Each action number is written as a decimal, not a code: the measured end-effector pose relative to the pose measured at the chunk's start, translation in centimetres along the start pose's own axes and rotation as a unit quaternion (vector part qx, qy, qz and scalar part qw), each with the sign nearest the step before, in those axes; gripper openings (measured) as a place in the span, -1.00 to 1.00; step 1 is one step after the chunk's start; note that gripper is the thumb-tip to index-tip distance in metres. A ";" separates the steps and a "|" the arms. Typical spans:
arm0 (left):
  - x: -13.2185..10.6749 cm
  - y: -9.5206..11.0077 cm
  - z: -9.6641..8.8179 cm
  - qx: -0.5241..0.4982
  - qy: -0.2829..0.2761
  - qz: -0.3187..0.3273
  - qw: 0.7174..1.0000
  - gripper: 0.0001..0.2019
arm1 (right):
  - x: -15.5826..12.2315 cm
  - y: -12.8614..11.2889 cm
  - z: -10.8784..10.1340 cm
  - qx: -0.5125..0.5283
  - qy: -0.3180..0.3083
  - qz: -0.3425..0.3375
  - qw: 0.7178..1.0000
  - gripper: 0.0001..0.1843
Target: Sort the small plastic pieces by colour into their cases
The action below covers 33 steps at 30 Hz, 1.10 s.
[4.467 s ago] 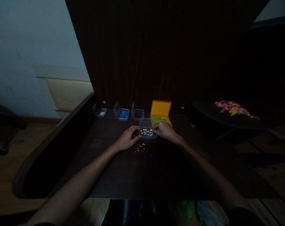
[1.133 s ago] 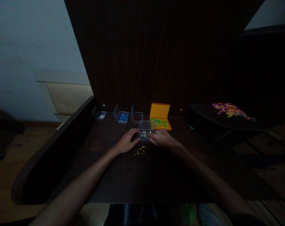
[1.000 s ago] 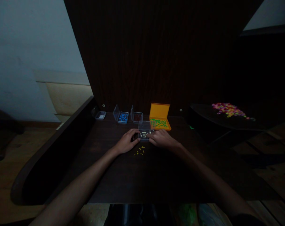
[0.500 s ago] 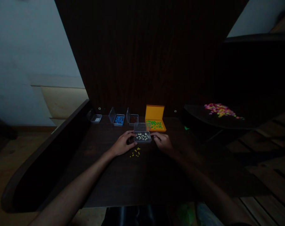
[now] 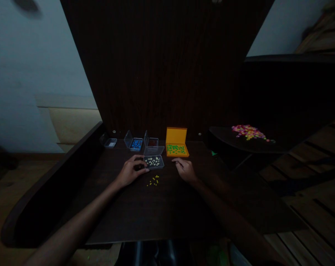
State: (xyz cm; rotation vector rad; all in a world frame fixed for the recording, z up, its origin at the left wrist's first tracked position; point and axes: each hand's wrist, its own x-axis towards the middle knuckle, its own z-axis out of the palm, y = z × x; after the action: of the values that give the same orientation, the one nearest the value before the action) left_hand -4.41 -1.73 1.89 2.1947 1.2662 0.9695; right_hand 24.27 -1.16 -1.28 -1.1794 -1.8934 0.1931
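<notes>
My left hand [image 5: 130,171] grips the left end of a small clear plastic box [image 5: 157,167], thumb at the front corner and fingers at the side. The box's lid [image 5: 154,150] stands tilted open at the back, and small pale pieces [image 5: 153,161] are scattered inside. Apart from the box, to its right, my right hand [image 5: 185,170] rests low over the table, holding nothing, index finger stretched out and the other fingers bent. Loose yellow pieces [image 5: 154,180] lie on the dark table [image 5: 156,210] in front of the box.
Behind stand an orange box [image 5: 177,136] with green pieces, a clear box with blue pieces [image 5: 136,143], another with dark reddish contents [image 5: 153,142], and a smaller clear case [image 5: 110,143]. Colourful pieces [image 5: 249,132] are heaped on a side shelf [image 5: 225,137]. A raised panel [image 5: 59,181] borders the left.
The clear box has shifted left with my left hand, away from the orange box. My right hand has come off its right end. The whole view has also shifted slightly.
</notes>
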 end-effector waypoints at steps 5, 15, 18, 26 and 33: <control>-3.6 -1.3 -3.1 0.037 0.090 -0.075 0.992 -0.58 | 0.0 -0.4 0.0 -0.007 0.000 0.003 1.000 -0.70; -7.0 -2.2 -6.3 0.150 0.198 -0.316 0.916 -0.63 | 0.0 -0.3 0.0 0.000 -0.008 -0.007 1.000 -0.70; -6.6 -2.2 -7.0 0.195 0.186 -0.334 0.903 -0.65 | -0.1 -0.3 0.0 0.001 -0.011 -0.005 1.000 -0.70; -5.5 -0.9 -7.7 0.301 0.093 -0.353 0.881 -0.55 | -0.1 -0.3 0.1 0.006 -0.017 -0.011 1.000 -0.72; -4.1 0.2 -7.4 0.405 0.002 -0.360 0.840 -0.50 | -0.1 -0.2 0.2 0.003 -0.028 -0.017 0.999 -0.72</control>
State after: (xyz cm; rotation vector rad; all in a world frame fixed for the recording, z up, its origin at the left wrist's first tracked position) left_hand -11.20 -5.22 5.44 1.8591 2.5726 0.1074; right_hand 24.03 -1.28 -1.37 -1.1476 -1.9584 0.2141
